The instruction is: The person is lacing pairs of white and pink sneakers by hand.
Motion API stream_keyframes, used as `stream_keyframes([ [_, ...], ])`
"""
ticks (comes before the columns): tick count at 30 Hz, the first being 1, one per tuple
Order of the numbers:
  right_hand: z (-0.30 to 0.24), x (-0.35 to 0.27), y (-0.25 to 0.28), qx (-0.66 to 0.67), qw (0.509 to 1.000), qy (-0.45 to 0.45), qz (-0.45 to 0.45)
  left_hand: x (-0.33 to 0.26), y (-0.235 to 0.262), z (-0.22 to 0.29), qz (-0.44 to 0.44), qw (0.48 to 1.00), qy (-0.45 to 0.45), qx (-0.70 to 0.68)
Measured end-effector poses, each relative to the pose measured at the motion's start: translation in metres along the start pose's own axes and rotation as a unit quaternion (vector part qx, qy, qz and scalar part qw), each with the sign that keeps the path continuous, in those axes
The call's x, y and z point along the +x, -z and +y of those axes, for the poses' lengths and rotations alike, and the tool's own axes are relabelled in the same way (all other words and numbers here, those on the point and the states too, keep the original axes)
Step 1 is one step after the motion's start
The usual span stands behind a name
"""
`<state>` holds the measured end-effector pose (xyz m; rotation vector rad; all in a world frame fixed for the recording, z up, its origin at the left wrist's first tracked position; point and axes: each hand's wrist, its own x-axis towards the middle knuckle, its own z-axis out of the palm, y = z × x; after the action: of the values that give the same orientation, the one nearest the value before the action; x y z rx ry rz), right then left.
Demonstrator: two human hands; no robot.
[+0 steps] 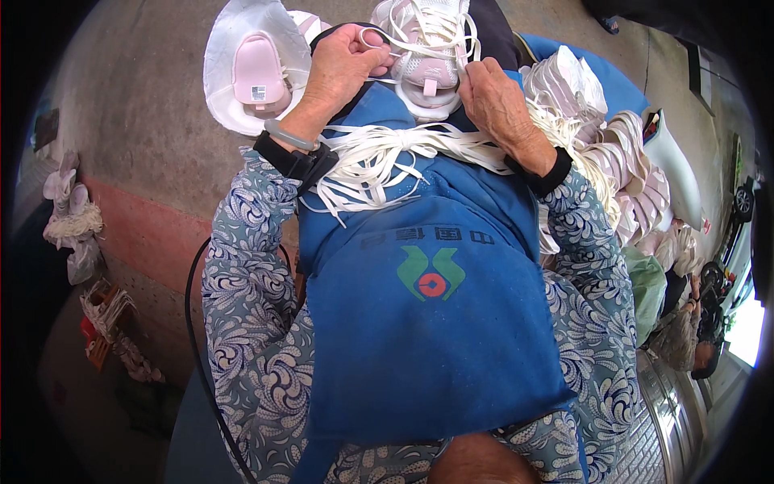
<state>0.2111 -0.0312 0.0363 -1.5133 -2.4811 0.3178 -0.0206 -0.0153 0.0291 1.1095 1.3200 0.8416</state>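
A white and pale pink sneaker (430, 71) rests on my lap, heel toward me, with white shoelaces (426, 26) strung loosely across its front. At the sneaker's left side my left hand (343, 68) is closed, thumb and forefinger pinching a loop of the lace. My right hand (501, 109) is closed against the right side of the sneaker, its fingertips at the lace end there; they are partly hidden. A bundle of loose white laces (387, 153) lies across my blue apron (435, 347), just below the sneaker.
To the left is a white shoe piece with a pink insole (260, 73). Stacked pink and white shoe uppers (629, 169) and more laces crowd my right side, near a green bag (645, 294). A wooden rack with laces (105, 319) stands at far left. A black cable (193, 323) hangs by my left arm.
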Motion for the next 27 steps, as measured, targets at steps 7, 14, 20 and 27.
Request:
stream_keyframes([
  [7,-0.011,0.002,0.009,0.025,1.0,-0.015,0.003,0.003,-0.003,0.006,0.025,0.995,-0.018,0.092],
  [14,-0.008,0.001,0.007,-0.002,0.997,0.075,-0.017,-0.007,-0.01,0.015,0.035,0.965,-0.084,0.247],
  [20,-0.018,0.006,0.011,-0.142,0.981,0.131,-0.011,0.007,-0.002,0.001,0.025,0.979,-0.042,0.199],
  [27,-0.011,0.023,0.01,-0.183,0.969,0.163,0.038,0.012,-0.017,0.015,0.075,0.93,-0.198,0.3],
])
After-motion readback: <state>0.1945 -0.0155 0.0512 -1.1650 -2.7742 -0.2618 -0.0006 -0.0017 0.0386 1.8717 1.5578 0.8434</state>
